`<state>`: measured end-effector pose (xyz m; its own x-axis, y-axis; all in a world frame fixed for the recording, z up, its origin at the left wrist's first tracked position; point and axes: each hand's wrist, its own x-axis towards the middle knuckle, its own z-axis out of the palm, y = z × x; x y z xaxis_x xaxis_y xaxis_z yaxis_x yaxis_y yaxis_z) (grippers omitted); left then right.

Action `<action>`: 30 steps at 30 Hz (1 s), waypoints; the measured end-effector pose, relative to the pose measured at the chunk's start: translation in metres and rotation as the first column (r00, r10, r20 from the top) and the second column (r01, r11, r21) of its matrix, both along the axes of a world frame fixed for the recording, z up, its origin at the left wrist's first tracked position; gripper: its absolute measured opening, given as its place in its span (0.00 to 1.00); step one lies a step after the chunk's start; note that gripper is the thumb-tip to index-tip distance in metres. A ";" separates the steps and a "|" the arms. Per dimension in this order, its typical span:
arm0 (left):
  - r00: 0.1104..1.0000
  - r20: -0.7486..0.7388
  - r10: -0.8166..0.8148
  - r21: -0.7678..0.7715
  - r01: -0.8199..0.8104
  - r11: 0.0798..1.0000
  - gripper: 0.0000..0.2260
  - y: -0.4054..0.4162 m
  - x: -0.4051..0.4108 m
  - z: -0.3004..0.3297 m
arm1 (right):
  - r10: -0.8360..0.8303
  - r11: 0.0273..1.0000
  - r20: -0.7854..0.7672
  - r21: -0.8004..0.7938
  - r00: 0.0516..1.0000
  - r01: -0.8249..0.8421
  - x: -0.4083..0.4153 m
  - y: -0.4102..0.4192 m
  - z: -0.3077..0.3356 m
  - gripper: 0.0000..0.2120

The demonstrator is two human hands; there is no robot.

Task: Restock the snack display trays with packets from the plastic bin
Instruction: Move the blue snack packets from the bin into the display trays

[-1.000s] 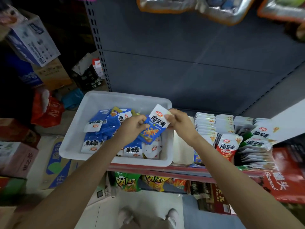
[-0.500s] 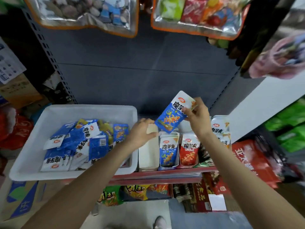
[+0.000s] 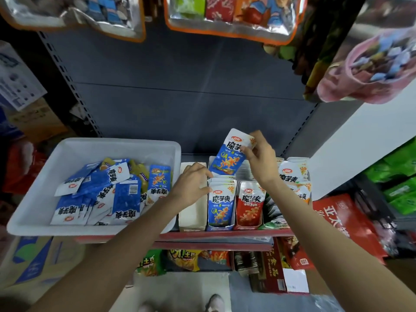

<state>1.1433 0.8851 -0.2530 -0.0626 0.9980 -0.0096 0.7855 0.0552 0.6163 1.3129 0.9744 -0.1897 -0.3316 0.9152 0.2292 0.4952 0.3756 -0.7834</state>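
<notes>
The right hand [image 3: 261, 158] pinches the white top edge of a blue snack packet [image 3: 229, 154], its fingers [image 3: 258, 138] curled over that edge, and holds the packet tilted above the rear of the blue display tray [image 3: 221, 203]. The packet's lower end reaches the tops of the packets standing in that tray. The left hand [image 3: 191, 185] rests on the empty cream tray [image 3: 193, 212], just left of the blue display tray; its fingers are loosely curled and its thumb touches the upper left corner of the front packet there. A red tray [image 3: 248, 206] of packets stands just right of the blue display tray. The white plastic bin [image 3: 90, 149] sits on the shelf left of the cream tray, holding a loose heap of blue packets [image 3: 105, 194].
</notes>
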 end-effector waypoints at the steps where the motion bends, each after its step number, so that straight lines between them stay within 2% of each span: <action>1: 1.000 0.003 0.001 0.007 -0.001 1.000 0.15 -0.001 0.001 0.000 | 0.014 1.000 0.016 -0.004 1.000 -0.014 0.000 0.001 -0.001 0.05; 5: 0.997 0.074 -0.008 -0.008 0.008 1.000 0.13 -0.003 0.004 -0.001 | 0.121 0.993 0.252 -0.023 0.960 -0.119 0.001 0.005 -0.007 0.07; 9: 0.996 0.093 -0.001 0.014 -0.001 1.000 0.11 -0.004 0.003 0.002 | 0.165 0.982 0.512 -0.009 0.843 -0.187 -0.003 0.008 -0.018 0.06; 13: 0.995 0.098 -0.002 0.018 0.000 1.000 0.12 -0.004 0.003 0.002 | 0.135 0.980 0.527 0.056 0.839 -0.192 -0.006 0.000 -0.022 0.11; 18: 0.993 0.118 -0.017 0.024 0.014 1.000 0.12 -0.004 0.001 0.001 | 0.137 0.965 0.737 0.050 0.662 -0.256 -0.008 -0.006 -0.032 0.15; 20: 0.992 0.121 -0.020 0.030 0.016 0.999 0.12 -0.005 -0.001 0.002 | 0.133 0.968 0.727 0.049 0.673 -0.245 -0.010 -0.011 -0.031 0.15; 24: 0.988 0.143 0.051 0.072 -0.062 0.995 0.10 -0.015 -0.016 0.000 | 0.139 0.958 0.635 0.107 0.760 -0.265 -0.025 -0.025 -0.025 0.16; 27: 0.973 0.148 0.180 0.096 -0.195 0.976 0.08 -0.030 -0.039 -0.002 | 0.260 0.935 0.558 0.060 0.788 -0.350 -0.053 -0.041 -0.026 0.15; 30: 0.958 0.106 0.268 0.052 -0.275 0.960 0.07 -0.050 -0.076 -0.010 | 0.381 0.904 0.512 -0.032 0.770 -0.426 -0.090 -0.060 -0.028 0.16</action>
<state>1.0674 0.8354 -0.2633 -0.3331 0.9422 0.0355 0.6832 0.2152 0.6979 1.2232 0.9143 -0.2173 -0.7540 0.6569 -0.0024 0.5935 0.6796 -0.4311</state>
